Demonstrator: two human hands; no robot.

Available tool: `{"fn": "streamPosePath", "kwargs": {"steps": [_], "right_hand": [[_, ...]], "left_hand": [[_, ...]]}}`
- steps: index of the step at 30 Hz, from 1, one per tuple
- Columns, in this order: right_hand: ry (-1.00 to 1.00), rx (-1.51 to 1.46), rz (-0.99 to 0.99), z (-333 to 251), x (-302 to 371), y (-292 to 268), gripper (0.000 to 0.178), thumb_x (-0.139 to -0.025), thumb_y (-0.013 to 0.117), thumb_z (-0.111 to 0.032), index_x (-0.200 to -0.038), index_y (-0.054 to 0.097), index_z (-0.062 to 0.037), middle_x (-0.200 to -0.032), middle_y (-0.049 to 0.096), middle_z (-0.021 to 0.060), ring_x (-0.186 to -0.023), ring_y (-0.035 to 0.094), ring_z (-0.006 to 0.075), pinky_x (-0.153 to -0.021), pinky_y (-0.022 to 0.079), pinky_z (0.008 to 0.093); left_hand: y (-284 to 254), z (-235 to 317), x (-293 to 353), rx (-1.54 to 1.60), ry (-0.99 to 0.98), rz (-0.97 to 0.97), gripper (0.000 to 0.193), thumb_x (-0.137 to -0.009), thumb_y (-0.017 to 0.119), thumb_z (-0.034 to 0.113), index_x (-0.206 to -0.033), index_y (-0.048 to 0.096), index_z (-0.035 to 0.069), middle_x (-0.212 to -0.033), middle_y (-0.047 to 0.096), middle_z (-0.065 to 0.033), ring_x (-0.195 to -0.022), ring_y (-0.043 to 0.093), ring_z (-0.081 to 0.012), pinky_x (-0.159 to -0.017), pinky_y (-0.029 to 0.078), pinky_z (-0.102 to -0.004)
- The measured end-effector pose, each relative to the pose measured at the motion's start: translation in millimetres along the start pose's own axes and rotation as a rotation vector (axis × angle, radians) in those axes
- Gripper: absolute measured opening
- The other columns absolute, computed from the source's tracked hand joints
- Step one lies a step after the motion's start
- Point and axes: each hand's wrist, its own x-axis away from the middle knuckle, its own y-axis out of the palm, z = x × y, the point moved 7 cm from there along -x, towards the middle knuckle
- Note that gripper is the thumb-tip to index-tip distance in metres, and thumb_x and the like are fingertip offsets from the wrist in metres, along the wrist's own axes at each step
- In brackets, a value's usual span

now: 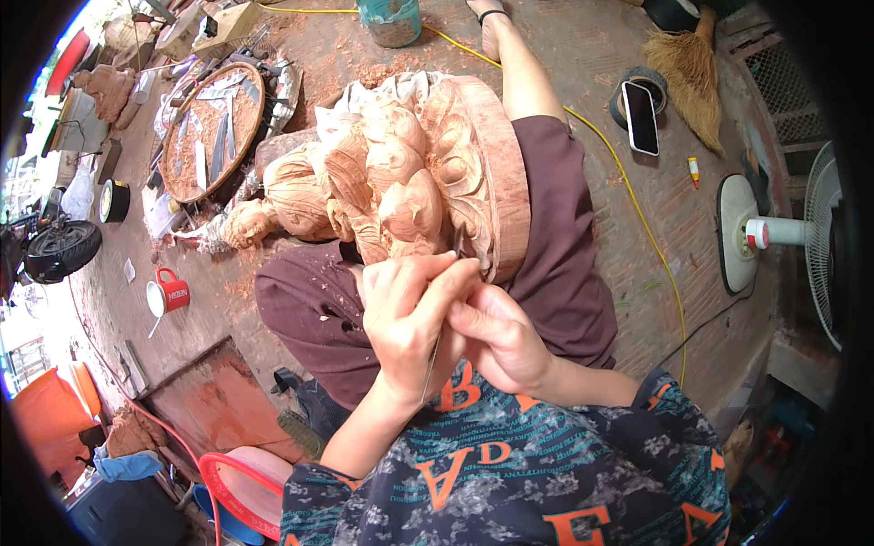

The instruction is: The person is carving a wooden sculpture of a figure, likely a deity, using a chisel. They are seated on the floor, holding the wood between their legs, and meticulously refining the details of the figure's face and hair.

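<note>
A carved wooden piece (pixel 396 173), with rounded bulbs, leaves and a draped figure, lies across my lap on a thick flat wooden base (pixel 501 173). Both hands are closed together at its near edge. My left hand (pixel 405 318) curls its fingers round a slim metal carving chisel (pixel 458 241), whose tip touches the carving beside the leaf relief. Along the left wrist runs a thin metal shank, apparently the same tool's. My right hand (pixel 501 337) presses against the left, thumb and fingers closed on the chisel; most of their grip is hidden.
To the left lies a round woven tray (pixel 193 173) of blades and shavings. A red mug (pixel 168 293) stands nearer. On the right are a phone (pixel 641 118) leaning on a tape roll, a straw broom (pixel 692 68), a yellow cord (pixel 628 187) and a fan (pixel 824 237).
</note>
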Motion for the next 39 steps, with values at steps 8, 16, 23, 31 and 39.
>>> {"fn": "streamPosePath", "kwargs": {"steps": [8, 16, 23, 31, 39], "right_hand": [[-0.004, 0.023, -0.009, -1, -1, 2, 0.028, -0.097, 0.055, -0.018, -0.119, 0.050, 0.0004, -0.108, 0.057, 0.0033, -0.101, 0.055, 0.0082, -0.087, 0.045, 0.0245], [0.050, -0.037, -0.009, 2, -19, 2, 0.027, -0.098, 0.054, -0.024, -0.117, 0.053, -0.0050, -0.106, 0.057, -0.0002, -0.096, 0.056, 0.0059, -0.084, 0.046, 0.0224], [-0.055, -0.030, -0.082, -6, -6, 13, 0.027, -0.098, 0.052, -0.019, -0.118, 0.053, -0.0011, -0.109, 0.058, 0.0039, -0.104, 0.056, 0.0093, -0.088, 0.046, 0.0254], [-0.067, 0.091, -0.057, -4, -9, 10, 0.023, -0.097, 0.055, -0.019, -0.111, 0.055, -0.0002, -0.103, 0.059, 0.0025, -0.097, 0.055, 0.0073, -0.085, 0.045, 0.0242], [-0.065, 0.311, -0.041, -3, -9, 1, 0.019, -0.094, 0.057, -0.016, -0.105, 0.056, -0.0009, -0.099, 0.059, 0.0021, -0.093, 0.054, 0.0061, -0.080, 0.044, 0.0235]], "left_hand": [[-2, 1, -3, 0.016, 0.012, -0.027, 0.031, -0.063, 0.065, 0.013, -0.093, 0.070, 0.007, -0.088, 0.064, -0.0049, -0.080, 0.059, -0.0211, -0.075, 0.040, -0.0335], [-4, -11, -12, -0.050, -0.057, -0.043, 0.030, -0.063, 0.065, 0.007, -0.093, 0.070, 0.007, -0.086, 0.064, -0.0054, -0.080, 0.059, -0.0229, -0.074, 0.040, -0.0336], [-4, 0, -18, 0.145, -0.021, -0.124, 0.030, -0.064, 0.065, 0.005, -0.094, 0.070, 0.008, -0.087, 0.065, -0.0049, -0.079, 0.059, -0.0237, -0.072, 0.042, -0.0342], [-5, -5, -7, 0.099, -0.070, -0.044, 0.029, -0.064, 0.067, 0.008, -0.092, 0.070, 0.007, -0.085, 0.065, -0.0066, -0.078, 0.059, -0.0248, -0.070, 0.044, -0.0345], [0, -13, 12, 0.101, -0.183, 0.065, 0.018, -0.075, 0.070, 0.006, -0.092, 0.069, 0.006, -0.085, 0.065, -0.0095, -0.078, 0.059, -0.0262, -0.068, 0.044, -0.0356]]}}
